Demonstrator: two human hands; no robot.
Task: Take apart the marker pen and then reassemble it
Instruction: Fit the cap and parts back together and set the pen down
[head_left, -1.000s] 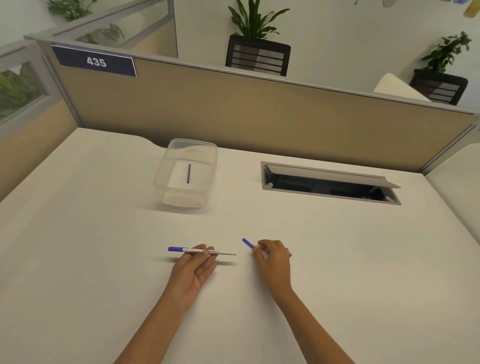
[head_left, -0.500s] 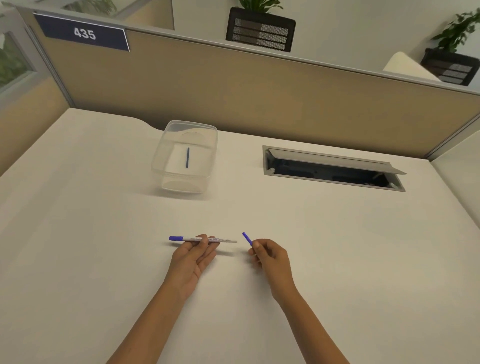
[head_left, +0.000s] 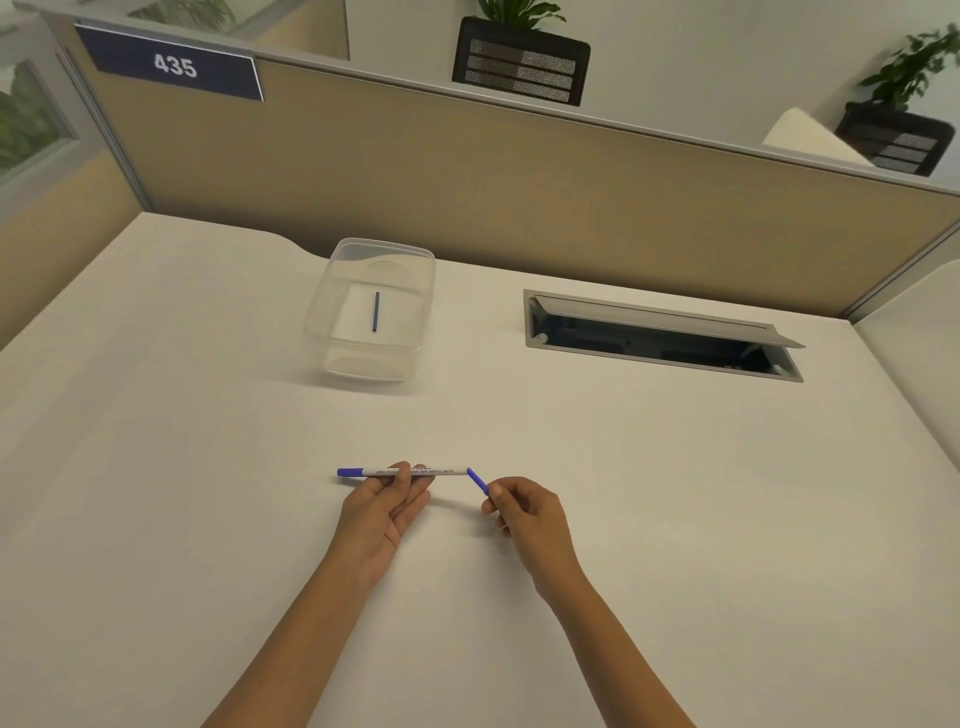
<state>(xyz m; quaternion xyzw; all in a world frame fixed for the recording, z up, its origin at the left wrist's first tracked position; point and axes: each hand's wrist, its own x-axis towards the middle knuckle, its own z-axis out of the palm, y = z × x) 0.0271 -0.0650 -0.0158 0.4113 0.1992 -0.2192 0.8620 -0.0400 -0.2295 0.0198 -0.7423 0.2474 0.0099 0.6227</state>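
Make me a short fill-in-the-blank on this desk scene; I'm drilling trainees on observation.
1. The white marker barrel is held by the ____ hand.
2. The right hand pinches a small ____ piece.
3. The thin dark stick lies inside the clear ____.
4. The sign reads ____.

Missing: left; blue; container; 435

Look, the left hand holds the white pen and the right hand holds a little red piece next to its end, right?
Not quite: the little piece in the right hand is blue, not red, as the head view shows. The left hand does hold the white pen, and the piece sits at its end.
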